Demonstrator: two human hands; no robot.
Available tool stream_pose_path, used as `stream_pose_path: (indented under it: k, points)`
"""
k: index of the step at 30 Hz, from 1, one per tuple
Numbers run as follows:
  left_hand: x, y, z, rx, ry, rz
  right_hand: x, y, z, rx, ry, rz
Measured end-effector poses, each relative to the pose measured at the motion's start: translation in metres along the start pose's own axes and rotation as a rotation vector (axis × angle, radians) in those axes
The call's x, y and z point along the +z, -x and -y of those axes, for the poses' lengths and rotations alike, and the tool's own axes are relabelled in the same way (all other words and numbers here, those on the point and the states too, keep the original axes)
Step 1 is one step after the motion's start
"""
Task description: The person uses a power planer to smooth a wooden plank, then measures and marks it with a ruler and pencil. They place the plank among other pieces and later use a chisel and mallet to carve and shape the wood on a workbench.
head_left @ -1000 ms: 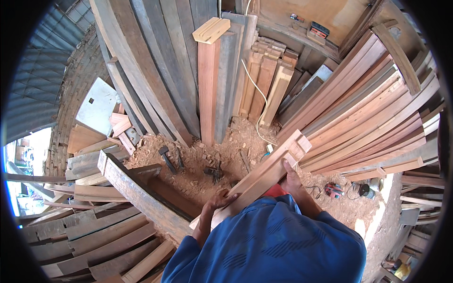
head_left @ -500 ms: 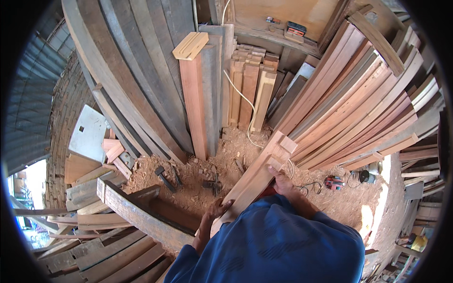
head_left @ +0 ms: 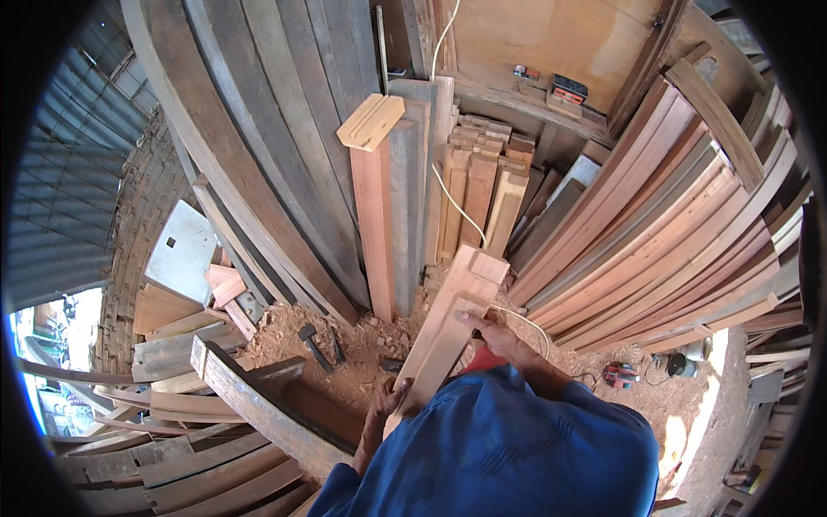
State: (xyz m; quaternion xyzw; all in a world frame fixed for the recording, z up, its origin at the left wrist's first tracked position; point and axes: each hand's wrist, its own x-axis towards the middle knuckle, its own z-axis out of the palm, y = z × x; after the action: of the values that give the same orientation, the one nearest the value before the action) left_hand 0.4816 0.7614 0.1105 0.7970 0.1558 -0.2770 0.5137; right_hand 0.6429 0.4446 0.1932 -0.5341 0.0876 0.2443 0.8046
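Wood shavings (head_left: 276, 334) are strewn below leaning boards (head_left: 258, 172). Above them, the notched timber (head_left: 438, 345) is held slantwise, grasped at its left edge by the left grip (head_left: 388, 401) and farther up its right edge by the right grip (head_left: 498, 334), though the undersides are hidden. Stiffness and some weight are to be expected; both edges are best grasped, well apart. Compared with earlier, it is turned more upright.

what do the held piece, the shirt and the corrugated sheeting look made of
Held piece: wood, apparently bare, with a pale, matte, smooth-looking face.
Shirt: soft fabric, blue with darker striped patches; it drapes in folds.
Corrugated sheeting: probably metal, from its grey ridges, though plastic is possible.
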Motion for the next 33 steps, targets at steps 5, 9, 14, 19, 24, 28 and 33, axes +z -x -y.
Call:
stream_pose_path:
  k: [5, 9, 14, 19, 24, 28, 33]
  points:
    - [0.011, -0.018, -0.027, -0.034, 0.096, -0.046, -0.006, -0.042, 0.027, 0.075, 0.056, 0.029]
    - [0.008, -0.035, -0.064, -0.062, 0.168, 0.021, -0.010, -0.070, 0.043, 0.080, -0.186, 0.067]
    - [0.009, -0.052, -0.099, -0.055, 0.158, 0.005, -0.014, -0.098, 0.073, 0.177, -0.078, 0.051]
    - [0.019, -0.083, -0.069, 0.049, 0.206, 0.011, -0.025, -0.116, 0.088, 0.032, 0.044, 0.090]
    - [0.018, -0.111, -0.073, 0.099, 0.148, -0.007, -0.026, -0.120, 0.107, -0.073, 0.009, 0.121]
    - [0.019, -0.142, -0.090, 0.130, 0.144, -0.024, -0.021, -0.121, 0.122, -0.163, 0.007, 0.116]
    - [0.031, -0.204, -0.038, 0.042, 0.136, -0.185, -0.024, -0.117, 0.120, -0.264, 0.161, 0.080]
